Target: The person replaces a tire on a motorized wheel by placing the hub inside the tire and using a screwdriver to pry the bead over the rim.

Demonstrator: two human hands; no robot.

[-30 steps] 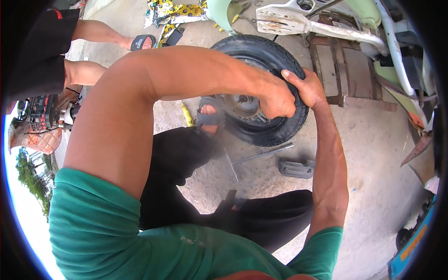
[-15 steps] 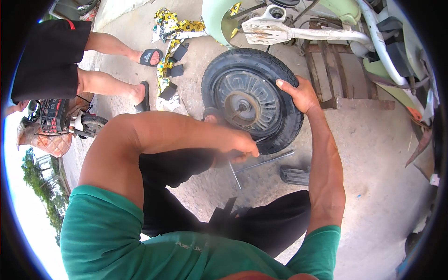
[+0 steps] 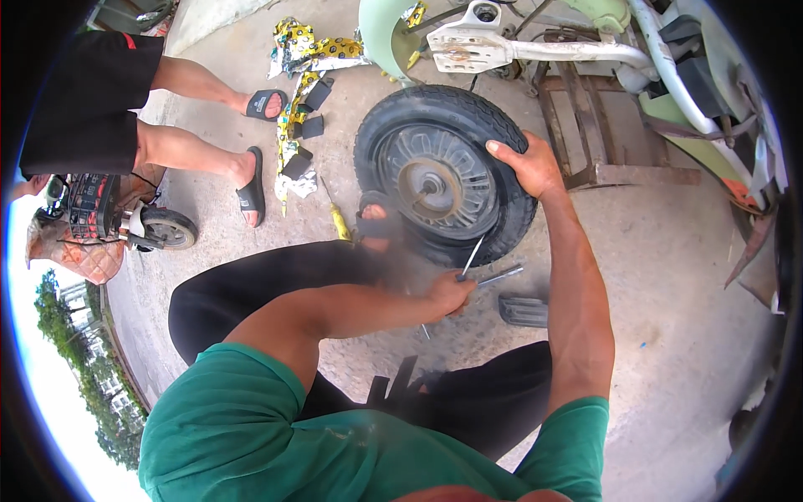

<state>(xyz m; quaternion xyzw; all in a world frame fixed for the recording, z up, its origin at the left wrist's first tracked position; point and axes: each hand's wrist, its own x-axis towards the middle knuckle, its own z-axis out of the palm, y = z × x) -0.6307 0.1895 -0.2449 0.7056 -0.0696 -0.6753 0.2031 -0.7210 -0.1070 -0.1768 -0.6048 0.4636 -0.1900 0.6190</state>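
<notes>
A black tire (image 3: 519, 205) on a grey metal hub wheel (image 3: 441, 186) stands tilted on the ground before me. My right hand (image 3: 535, 166) grips the tire's right side, thumb over the sidewall and fingers hidden behind the tread. Low by the tire's near edge, my left hand (image 3: 452, 293) is closed on a screwdriver-like tool (image 3: 473, 255). Its thin metal shaft points up at the sidewall near the rim; whether the tip touches is hard to tell. A metal rod tool (image 3: 502, 275) lies on the ground beside my left hand, partly hidden behind it.
A black pedal-like piece (image 3: 524, 310) lies right of the rod. Left of the wheel are a yellow-handled screwdriver (image 3: 339, 219) and yellow patterned wrapping (image 3: 335, 48). A person in black slippers (image 3: 251, 197) stands at left. A partly dismantled scooter (image 3: 577, 52) and rusty metal frame (image 3: 636, 174) occupy the far right.
My left hand has drawn back from the tire's edge toward me, its elbow lower, and the tool's shaft now shows. The yellow-handled screwdriver has come into sight. My right hand keeps its hold.
</notes>
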